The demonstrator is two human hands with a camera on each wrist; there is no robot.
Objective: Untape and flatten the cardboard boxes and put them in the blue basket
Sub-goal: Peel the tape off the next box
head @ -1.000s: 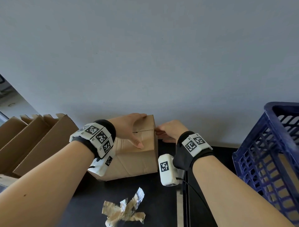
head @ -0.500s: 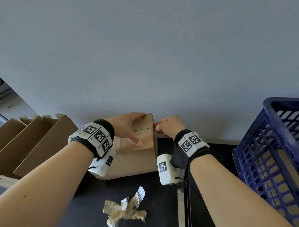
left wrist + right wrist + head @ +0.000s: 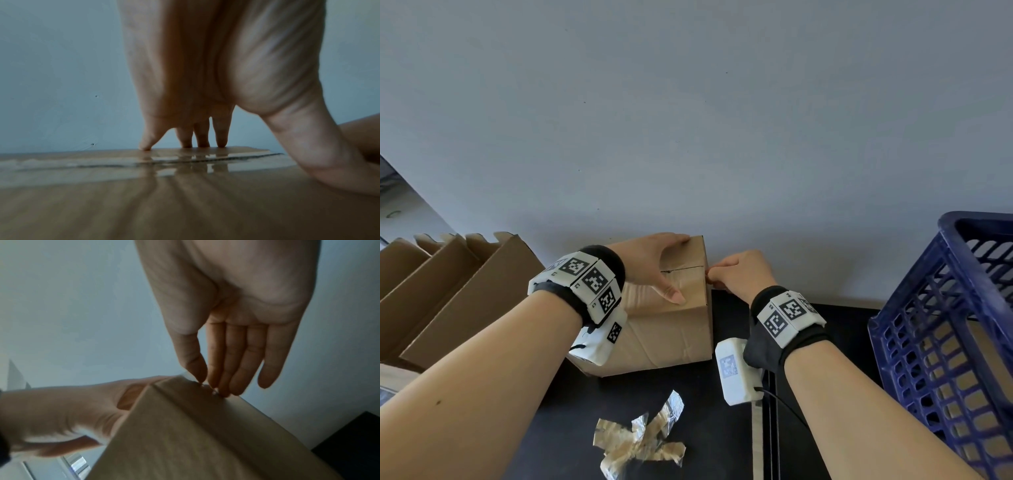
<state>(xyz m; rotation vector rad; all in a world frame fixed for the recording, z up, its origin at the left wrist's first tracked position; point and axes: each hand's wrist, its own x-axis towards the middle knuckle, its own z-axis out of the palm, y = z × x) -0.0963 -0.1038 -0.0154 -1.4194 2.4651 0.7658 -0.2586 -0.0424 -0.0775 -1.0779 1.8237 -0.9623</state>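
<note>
Nearest you, a crumpled wad of peeled tape (image 3: 641, 442) lies on the black table (image 3: 558, 428). Beyond it, the cardboard box (image 3: 667, 329) stands on that table against the grey wall (image 3: 688, 120). Your left hand (image 3: 654, 263) lies spread over its top, fingertips (image 3: 221, 142) pressing the far flap and thumb down on the near one, holding nothing. Your right hand (image 3: 739, 270) is at the box's right top edge, thumb and fingers (image 3: 222, 379) pinching the end of the clear tape strip (image 3: 123, 164) along the seam. To your right stands the blue basket (image 3: 955, 342), apart from the box. To your left, opened cardboard boxes (image 3: 455, 291) lean together.
</note>
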